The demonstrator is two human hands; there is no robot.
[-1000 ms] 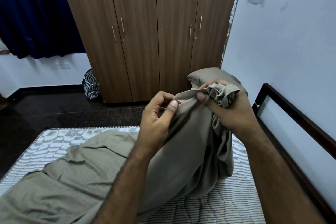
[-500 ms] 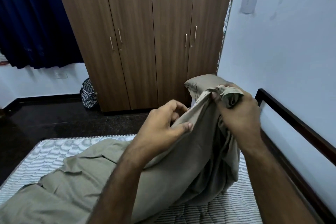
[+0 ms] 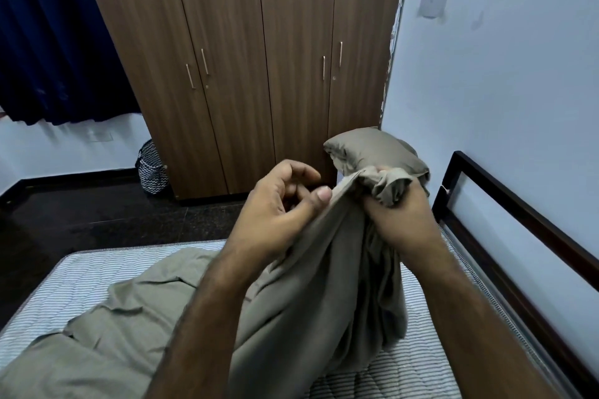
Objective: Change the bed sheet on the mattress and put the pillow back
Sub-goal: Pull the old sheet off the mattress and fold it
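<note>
From the head camera I am watching the right hand holding a bunched wad of the olive bed sheet in a tight grip, lifted above the striped mattress. The left hand is reaching along the sheet's taut upper edge; its thumb is lying against the cloth, fingers loosely curled, and I cannot tell whether that grip is actually pinching the hem. The rest of the sheet is trailing down and spreading crumpled across the mattress toward the near left. A pillow in matching fabric is sitting behind the hands, near the dark bed frame by the wall.

I am judging this as gathering or finding an edge. To do it well, I would be walking the left hand along the hem while the right is anchoring the bunch, keeping the cloth tensioned and clear of the pillow.
</note>
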